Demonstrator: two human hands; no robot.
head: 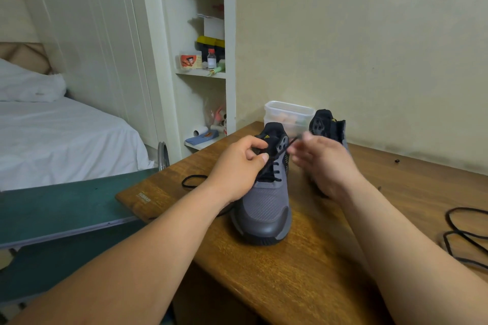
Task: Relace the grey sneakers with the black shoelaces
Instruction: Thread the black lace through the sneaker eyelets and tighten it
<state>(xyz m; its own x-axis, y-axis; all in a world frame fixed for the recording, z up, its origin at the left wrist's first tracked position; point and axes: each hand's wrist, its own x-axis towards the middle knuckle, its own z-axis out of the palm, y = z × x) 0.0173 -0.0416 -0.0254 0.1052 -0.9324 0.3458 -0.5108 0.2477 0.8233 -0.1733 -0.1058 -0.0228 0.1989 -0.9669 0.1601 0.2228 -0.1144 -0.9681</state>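
A grey sneaker [264, 206] with a black tongue stands toe-toward-me on the wooden table [303, 258]. A black shoelace [280, 152] is threaded through its lower eyelets. My left hand [237, 166] grips the sneaker's upper at the left eyelet row, thumb and forefinger curled. One lace strand runs taut up to my right hand [317, 158], which is blurred and seems to pinch it. The lace's other end loops on the table [191, 182] left of the shoe. The second grey sneaker [327, 124] stands behind my right hand, partly hidden.
A second loose black shoelace [464, 235] lies coiled at the table's right edge. A clear plastic container [287, 113] sits against the wall behind the shoes. A green board [52, 208] adjoins the table's left side, with a bed [58, 134] and shelves [203, 71] beyond.
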